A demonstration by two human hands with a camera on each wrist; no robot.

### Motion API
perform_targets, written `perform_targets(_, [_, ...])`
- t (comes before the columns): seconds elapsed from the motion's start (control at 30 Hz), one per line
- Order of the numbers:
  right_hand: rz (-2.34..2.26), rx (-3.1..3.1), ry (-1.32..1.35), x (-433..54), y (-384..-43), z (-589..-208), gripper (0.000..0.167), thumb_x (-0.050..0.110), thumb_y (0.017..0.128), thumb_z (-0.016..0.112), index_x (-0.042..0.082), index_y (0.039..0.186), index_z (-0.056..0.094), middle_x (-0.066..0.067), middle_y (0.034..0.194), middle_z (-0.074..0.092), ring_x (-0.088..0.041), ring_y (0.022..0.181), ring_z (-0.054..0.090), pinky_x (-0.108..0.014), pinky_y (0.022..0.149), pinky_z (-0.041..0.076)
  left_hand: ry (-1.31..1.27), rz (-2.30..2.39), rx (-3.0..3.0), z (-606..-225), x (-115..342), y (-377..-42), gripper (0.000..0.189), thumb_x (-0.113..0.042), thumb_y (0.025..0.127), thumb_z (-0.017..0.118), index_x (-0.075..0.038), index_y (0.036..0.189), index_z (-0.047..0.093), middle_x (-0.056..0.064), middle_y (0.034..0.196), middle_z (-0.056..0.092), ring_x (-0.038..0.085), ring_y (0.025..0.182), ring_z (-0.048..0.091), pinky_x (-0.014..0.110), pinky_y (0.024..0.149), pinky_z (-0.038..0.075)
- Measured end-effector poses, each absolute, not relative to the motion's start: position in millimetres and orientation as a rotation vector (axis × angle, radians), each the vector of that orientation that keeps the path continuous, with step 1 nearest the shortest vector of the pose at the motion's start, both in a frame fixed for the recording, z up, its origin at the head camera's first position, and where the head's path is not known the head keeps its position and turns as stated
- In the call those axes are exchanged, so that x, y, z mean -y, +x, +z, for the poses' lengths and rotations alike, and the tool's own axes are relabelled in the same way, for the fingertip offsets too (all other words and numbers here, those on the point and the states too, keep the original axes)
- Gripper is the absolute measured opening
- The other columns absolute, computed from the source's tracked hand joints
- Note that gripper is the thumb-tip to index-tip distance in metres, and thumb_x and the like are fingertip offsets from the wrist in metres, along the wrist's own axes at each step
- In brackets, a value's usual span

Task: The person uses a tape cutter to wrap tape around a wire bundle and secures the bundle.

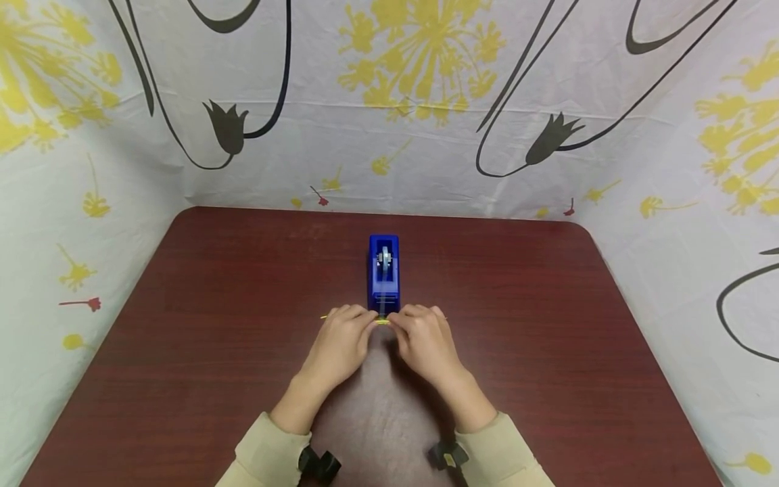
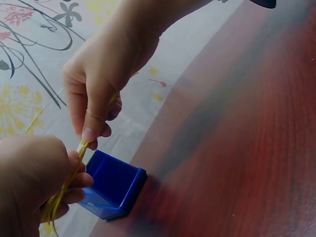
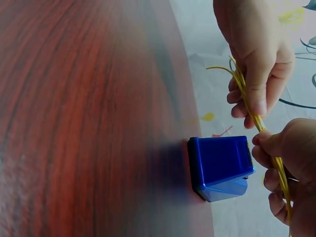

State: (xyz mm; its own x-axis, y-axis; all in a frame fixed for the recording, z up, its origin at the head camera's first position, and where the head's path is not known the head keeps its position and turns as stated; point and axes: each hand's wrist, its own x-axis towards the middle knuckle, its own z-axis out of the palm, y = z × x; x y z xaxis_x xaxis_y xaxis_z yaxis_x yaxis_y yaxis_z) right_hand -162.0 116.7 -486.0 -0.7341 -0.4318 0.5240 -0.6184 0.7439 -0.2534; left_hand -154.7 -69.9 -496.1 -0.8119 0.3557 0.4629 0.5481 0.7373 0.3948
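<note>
A bundle of thin yellow wires (image 3: 243,86) runs crosswise just in front of the blue tape dispenser (image 1: 385,241). My left hand (image 1: 341,341) pinches one side of the bundle between thumb and fingers, and my right hand (image 1: 428,343) pinches the other. Only a short yellow stretch shows between the thumbs in the head view. At that gap a pale piece of tape (image 3: 262,124) lies against the wires, close to the dispenser's toothed cutting edge (image 3: 250,154). Loose wire ends stick out past both hands.
The dispenser stands upright on the dark red wooden table (image 1: 243,284), its tape roll (image 1: 384,260) toward the back. A white cloth with yellow flowers (image 1: 426,54) hangs behind and at both sides. Small black devices (image 1: 319,465) sit at both sleeve cuffs.
</note>
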Motion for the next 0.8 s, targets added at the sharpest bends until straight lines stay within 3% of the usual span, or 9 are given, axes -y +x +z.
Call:
perform_targets(0.37, [0.612, 2.447, 0.808, -115, -162, -487, 0.009, 0.007, 0.083, 0.08, 0.011, 0.091, 0.079, 0.0, 0.082, 0.071, -0.019, 0.073, 0.066, -0.034, 0.064, 0.043, -0.683, -0.71, 2.499, -498, 71, -158, 0.016, 0.005, 0.082, 0.076, -0.007, 0.093, 0.079, 0.002, 0.081, 0.07, 0.021, 0.072, 0.063, 0.035, 0.067, 0.048])
perform_targets(0.63, [0.628, 2.565, 0.769, -113, -161, -483, 0.018, 0.017, 0.093, 0.074, 0.006, 0.108, 0.076, -0.005, 0.092, 0.074, -0.022, 0.081, 0.07, -0.037, 0.069, 0.045, -0.697, -0.706, 2.414, -501, 72, -158, 0.026, 0.015, 0.076, 0.071, -0.004, 0.092, 0.079, 0.004, 0.08, 0.069, 0.022, 0.072, 0.062, 0.036, 0.069, 0.048])
perform_targets(0.8, [0.647, 2.645, 0.754, -112, -160, -481, 0.012, 0.012, 0.094, 0.07, 0.008, 0.103, 0.077, -0.004, 0.091, 0.074, -0.022, 0.082, 0.069, -0.036, 0.069, 0.044, -0.7, -0.694, 2.363, -506, 72, -159, 0.028, 0.016, 0.074, 0.07, -0.004, 0.092, 0.079, 0.004, 0.08, 0.068, 0.024, 0.073, 0.062, 0.037, 0.07, 0.048])
